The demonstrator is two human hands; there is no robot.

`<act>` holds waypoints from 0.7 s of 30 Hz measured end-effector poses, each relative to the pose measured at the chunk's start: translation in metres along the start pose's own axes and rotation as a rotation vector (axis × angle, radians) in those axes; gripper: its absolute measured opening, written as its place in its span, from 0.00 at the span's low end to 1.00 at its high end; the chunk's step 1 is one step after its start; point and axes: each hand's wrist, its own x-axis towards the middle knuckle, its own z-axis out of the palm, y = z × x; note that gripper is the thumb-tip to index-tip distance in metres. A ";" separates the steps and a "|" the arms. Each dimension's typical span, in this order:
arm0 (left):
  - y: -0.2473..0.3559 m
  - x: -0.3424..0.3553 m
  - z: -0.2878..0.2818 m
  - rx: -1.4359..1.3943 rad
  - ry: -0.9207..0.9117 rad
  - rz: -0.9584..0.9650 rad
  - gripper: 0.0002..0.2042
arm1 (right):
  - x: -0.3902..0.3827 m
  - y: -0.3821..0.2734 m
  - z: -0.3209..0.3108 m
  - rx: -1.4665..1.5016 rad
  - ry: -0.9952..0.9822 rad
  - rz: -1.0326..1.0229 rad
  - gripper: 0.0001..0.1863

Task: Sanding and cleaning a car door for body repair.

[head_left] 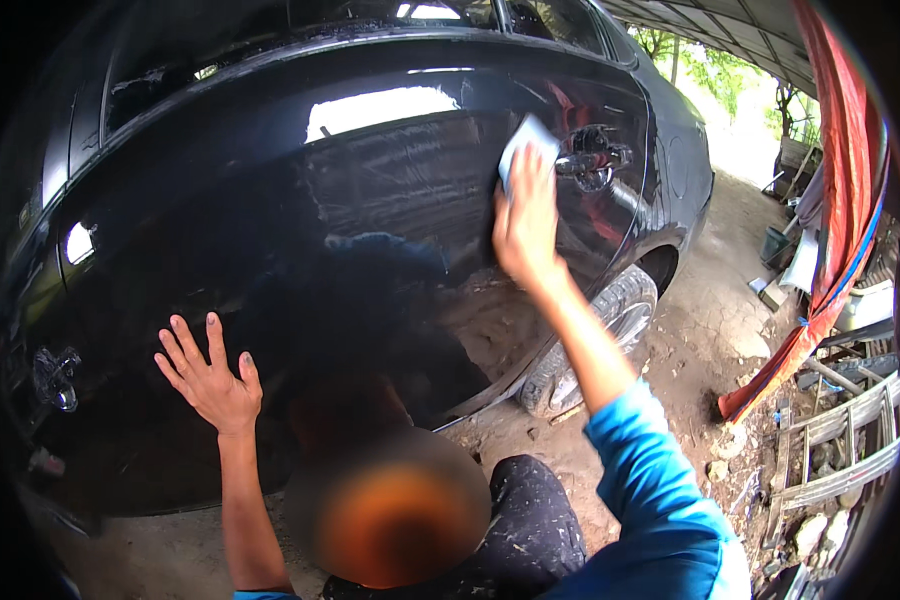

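A glossy black car door (pixel 220 230) fills most of the view, reflecting light and dark shapes. My right hand (pixel 527 220) is closed on a pale blue folded cloth (pixel 529 136), pressing it against the upper door panel. The cloth is just left of the rear door handle (pixel 592 158). Lower on the left, my left hand (pixel 215 378) is open, its fingers spread flat against the dark panel with nothing held. Farther left is another door handle (pixel 57 378).
The rear wheel (pixel 620 320) stands on bare dirt ground (pixel 705 310). On the right hangs a red-orange tarp (pixel 835 250), with a wooden ladder-like frame (pixel 840 425) and rubble below. A blurred orange round shape (pixel 400 520) covers part of the lower middle.
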 end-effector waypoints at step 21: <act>0.004 -0.001 0.002 -0.064 -0.073 -0.100 0.26 | -0.103 -0.124 0.001 0.143 -0.435 -0.375 0.40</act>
